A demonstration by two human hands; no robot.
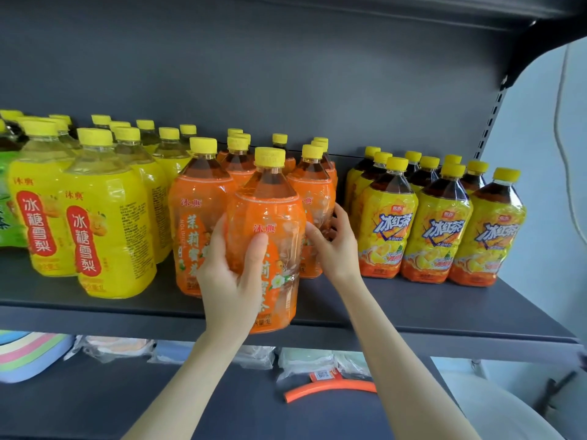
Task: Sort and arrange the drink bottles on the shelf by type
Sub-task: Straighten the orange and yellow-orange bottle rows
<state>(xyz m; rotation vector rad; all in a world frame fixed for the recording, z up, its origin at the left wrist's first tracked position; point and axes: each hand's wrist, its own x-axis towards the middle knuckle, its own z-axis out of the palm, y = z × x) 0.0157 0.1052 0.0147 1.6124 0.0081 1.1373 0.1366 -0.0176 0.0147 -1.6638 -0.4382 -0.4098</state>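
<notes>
My left hand [233,274] grips an orange-labelled tea bottle [273,217] with a yellow cap, held at the front edge of the grey shelf [413,312]. My right hand [333,246] touches its right side, fingers also against the orange bottle [314,192] behind it. More orange bottles [198,201] stand in a group at the middle. Yellow pear-drink bottles [104,223] stand to the left. Iced black tea bottles [438,223] with yellow-orange labels stand in rows to the right. A green-labelled bottle [8,201] shows at the far left edge.
A gap of bare shelf lies between the orange group and the iced tea rows. The lower shelf holds an orange tube [330,392], packaged cloths [305,363] and stacked pastel items [28,354]. The shelf's perforated upright [492,119] rises at the right.
</notes>
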